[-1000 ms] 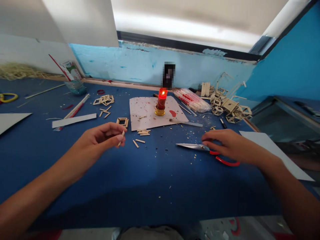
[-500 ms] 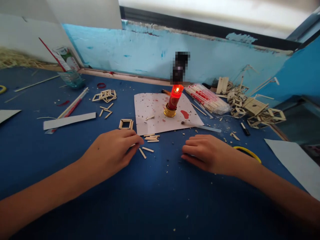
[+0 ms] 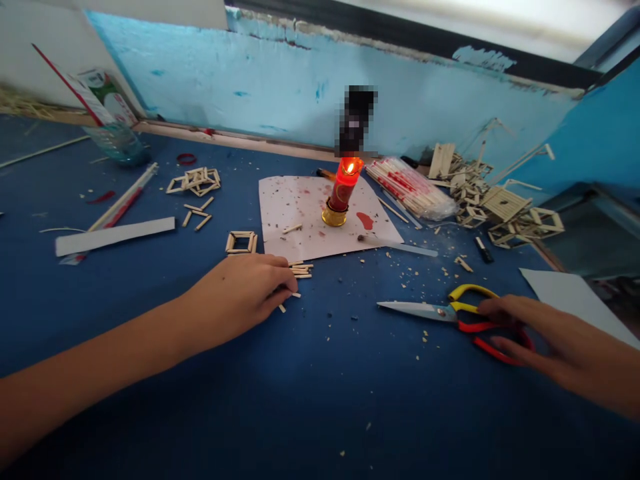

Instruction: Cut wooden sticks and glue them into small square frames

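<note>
Left hand (image 3: 246,288) over short pale wooden sticks (image 3: 303,270) | right hand (image 3: 557,340) at red-and-yellow-handled steel scissors (image 3: 443,311), blades leftward | holds unclear from here

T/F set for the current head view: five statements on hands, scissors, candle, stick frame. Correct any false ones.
1. The candle is lit. True.
2. The right hand is at the handles of the scissors. True.
3. The left hand is over the blades of the scissors. False: it is down at the short sticks, well clear of the blades.
4. The square stick frame lies in the middle of the pale sheet. False: it lies on the blue table, left of the sheet in the picture.
5. The candle stands in a gold-coloured holder on the sheet. True.
</note>
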`<action>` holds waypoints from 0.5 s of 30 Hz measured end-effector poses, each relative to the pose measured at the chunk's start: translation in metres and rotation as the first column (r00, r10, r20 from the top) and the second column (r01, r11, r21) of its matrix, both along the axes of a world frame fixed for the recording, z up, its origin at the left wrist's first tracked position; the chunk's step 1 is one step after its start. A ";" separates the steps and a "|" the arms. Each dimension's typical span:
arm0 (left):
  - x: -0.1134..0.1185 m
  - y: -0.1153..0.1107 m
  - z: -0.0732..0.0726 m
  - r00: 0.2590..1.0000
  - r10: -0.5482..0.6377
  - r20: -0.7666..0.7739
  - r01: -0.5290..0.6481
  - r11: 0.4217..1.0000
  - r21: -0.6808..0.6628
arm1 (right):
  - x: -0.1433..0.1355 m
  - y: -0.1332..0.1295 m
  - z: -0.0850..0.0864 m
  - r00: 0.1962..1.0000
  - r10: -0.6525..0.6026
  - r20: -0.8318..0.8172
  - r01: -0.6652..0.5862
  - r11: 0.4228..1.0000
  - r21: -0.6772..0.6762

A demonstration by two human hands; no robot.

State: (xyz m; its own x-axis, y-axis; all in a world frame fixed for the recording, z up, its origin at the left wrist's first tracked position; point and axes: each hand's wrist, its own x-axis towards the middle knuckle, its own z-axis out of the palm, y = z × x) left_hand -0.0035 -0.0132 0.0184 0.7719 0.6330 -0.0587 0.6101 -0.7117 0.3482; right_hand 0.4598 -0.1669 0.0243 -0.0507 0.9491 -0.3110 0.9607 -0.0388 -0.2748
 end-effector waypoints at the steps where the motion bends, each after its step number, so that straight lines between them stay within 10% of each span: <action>1: 0.000 0.000 0.001 1.000 0.003 0.008 -0.003 1.000 0.005 | 0.005 -0.005 -0.001 1.000 0.005 -0.010 -0.005 1.000 0.019; 15: 0.008 -0.014 0.019 0.992 0.098 0.081 -0.099 0.995 0.005 | -0.007 0.024 0.003 0.993 0.115 0.008 -0.115 0.988 0.107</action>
